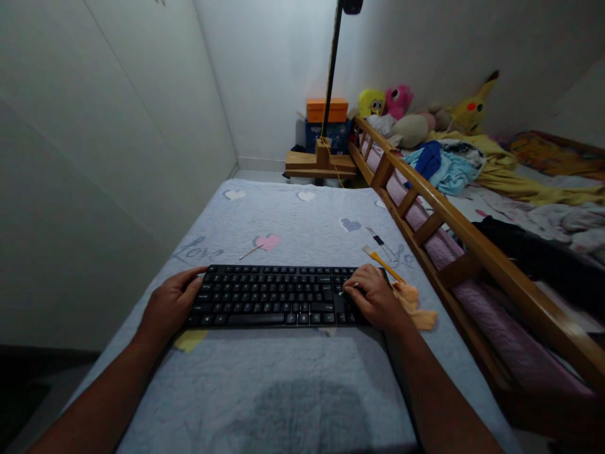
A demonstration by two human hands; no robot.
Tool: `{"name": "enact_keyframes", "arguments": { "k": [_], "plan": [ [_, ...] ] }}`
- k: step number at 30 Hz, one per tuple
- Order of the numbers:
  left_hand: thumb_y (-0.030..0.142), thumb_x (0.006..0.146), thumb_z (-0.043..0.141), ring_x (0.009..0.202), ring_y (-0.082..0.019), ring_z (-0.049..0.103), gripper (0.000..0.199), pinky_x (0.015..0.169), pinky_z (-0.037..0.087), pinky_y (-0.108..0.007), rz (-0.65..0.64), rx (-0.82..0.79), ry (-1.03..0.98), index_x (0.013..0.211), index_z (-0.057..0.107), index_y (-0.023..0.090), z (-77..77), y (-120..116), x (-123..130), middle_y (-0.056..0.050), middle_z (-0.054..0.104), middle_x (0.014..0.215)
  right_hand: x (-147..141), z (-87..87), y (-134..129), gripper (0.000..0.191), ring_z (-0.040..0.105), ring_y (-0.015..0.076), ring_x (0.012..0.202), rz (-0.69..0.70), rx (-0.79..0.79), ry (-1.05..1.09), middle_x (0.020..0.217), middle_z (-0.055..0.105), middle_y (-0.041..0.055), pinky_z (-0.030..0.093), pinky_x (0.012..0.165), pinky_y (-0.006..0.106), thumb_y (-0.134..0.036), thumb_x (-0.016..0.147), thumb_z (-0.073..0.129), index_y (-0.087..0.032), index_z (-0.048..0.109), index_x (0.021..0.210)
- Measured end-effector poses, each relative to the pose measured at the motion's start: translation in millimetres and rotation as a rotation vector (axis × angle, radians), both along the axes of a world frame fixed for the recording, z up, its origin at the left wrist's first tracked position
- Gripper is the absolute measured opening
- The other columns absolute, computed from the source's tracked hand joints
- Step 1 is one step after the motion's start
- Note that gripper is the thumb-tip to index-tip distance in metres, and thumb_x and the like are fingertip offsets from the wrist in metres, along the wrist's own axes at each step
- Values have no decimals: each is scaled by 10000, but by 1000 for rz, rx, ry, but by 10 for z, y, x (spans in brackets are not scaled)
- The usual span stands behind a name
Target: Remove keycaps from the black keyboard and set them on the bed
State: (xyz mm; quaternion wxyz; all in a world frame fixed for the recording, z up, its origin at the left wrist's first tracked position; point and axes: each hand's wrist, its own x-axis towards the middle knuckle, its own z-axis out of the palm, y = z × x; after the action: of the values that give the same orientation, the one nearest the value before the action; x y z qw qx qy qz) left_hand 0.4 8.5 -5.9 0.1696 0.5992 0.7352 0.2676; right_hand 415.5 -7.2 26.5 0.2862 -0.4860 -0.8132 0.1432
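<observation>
A black keyboard (pixel 265 296) lies flat on a light blue cloth with hearts (pixel 283 391). At its left end, my left hand (pixel 172 299) holds the edge between thumb and fingers. My right hand (pixel 371 293) is over the keys at the right end, its fingers pinched on a small white-tipped stick, probably a cotton swab (pixel 343 292). Another cotton swab (pixel 251 251) rests on the cloth behind the keyboard. Near my right hand are a yellow-handled brush (pixel 385 265), tweezers with a black band (pixel 380 243) and a crumpled orange cloth (pixel 413 306).
A wooden bed rail (pixel 439 205) runs along the right side, with clothes and plush toys beyond it. A wooden stand (pixel 321 165) with a dark pole and an orange box (pixel 327 110) are at the back. A pale wall (pixel 118 139) rises on the left.
</observation>
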Motion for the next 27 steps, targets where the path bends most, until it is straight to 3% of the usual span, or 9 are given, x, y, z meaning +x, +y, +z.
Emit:
{"name": "enact_keyframes", "arguments": {
  "k": [10, 27],
  "plan": [
    [462, 831, 416, 1103, -255, 609, 523, 999, 430, -374, -2, -10, -13, 1187, 651, 159, 4, 1, 3, -106, 674, 1194, -83, -48, 11, 146, 519, 207, 869, -3, 1, -1, 789, 663, 36, 346, 837, 397, -177, 889, 558, -206, 667, 796],
    [459, 827, 420, 1072, -242, 624, 509, 973, 449, -363, 0, -5, -14, 1173, 662, 174, 4, 2, -3, -94, 689, 1168, -144, -100, 165, 115, 508, 219, 885, -121, 97, -44, 813, 686, 31, 348, 850, 398, -169, 868, 609, -223, 710, 865]
  ]
}}
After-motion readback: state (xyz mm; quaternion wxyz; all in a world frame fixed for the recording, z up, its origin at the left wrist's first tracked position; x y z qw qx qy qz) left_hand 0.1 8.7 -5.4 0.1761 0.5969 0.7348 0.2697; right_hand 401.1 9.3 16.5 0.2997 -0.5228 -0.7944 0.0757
